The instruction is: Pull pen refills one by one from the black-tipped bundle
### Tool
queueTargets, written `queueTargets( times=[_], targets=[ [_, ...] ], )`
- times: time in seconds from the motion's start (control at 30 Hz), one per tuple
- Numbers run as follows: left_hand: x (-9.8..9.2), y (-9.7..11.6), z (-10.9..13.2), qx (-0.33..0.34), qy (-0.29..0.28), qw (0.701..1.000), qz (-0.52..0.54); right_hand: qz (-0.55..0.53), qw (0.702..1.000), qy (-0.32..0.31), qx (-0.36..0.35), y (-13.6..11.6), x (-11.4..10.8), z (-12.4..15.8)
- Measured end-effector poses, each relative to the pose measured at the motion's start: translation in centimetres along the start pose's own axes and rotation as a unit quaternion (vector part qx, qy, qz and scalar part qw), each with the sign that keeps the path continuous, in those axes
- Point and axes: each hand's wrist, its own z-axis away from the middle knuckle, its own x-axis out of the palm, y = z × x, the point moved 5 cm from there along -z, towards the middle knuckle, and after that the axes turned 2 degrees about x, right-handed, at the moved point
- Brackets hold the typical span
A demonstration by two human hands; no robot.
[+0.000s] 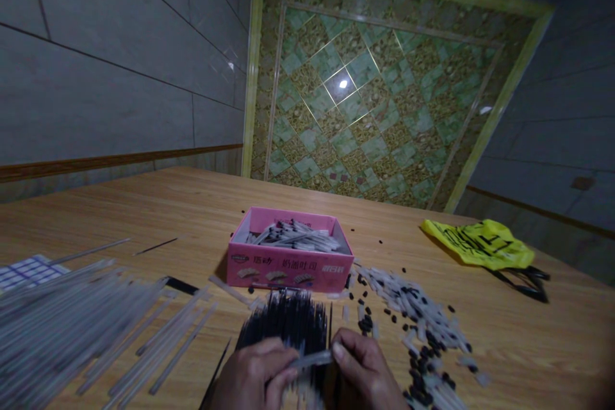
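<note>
My left hand (257,373) and my right hand (364,368) are close together at the front of the table, both closed. Between them runs a short translucent tube (314,359), pinched at its left end by my left fingers and at its right end by my right thumb and fingers. Just beyond and beneath my hands lies a dense bundle of thin black rods (293,317). Behind it stands a pink box (288,269) with whitish, black-tipped sticks (300,235) heaped inside. Small black caps (425,359) and short translucent tubes (413,301) are scattered to the right.
Long translucent tubes (81,327) cover the table's left side, beside a blue-checked cloth (29,271). A yellow plastic bag (480,243) lies at the right, with a black looped item (528,285) partly under it. Tiled walls (346,134) surround the wooden table (192,198).
</note>
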Motion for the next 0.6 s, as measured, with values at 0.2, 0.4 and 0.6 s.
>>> queueTargets(
  times=[0.2, 0.4, 0.6],
  targets=[
    [0.3, -0.7, -0.5, -0.01, -0.026, 0.999, -0.023, -0.162, 0.984, 0.043, 0.068, 1.5, 0.3, -0.3],
    [-4.6, -5.2, -1.1, -0.162, 0.027, 0.965, -0.205, -0.202, 0.962, 0.182, 0.025, 1.6, -1.8, -0.2],
    [-5.7, -10.9, 0.8, -0.316, -0.103, 0.882, -0.335, -0.175, 0.961, 0.212, 0.013, 2.2, -2.6, 0.1]
  ],
)
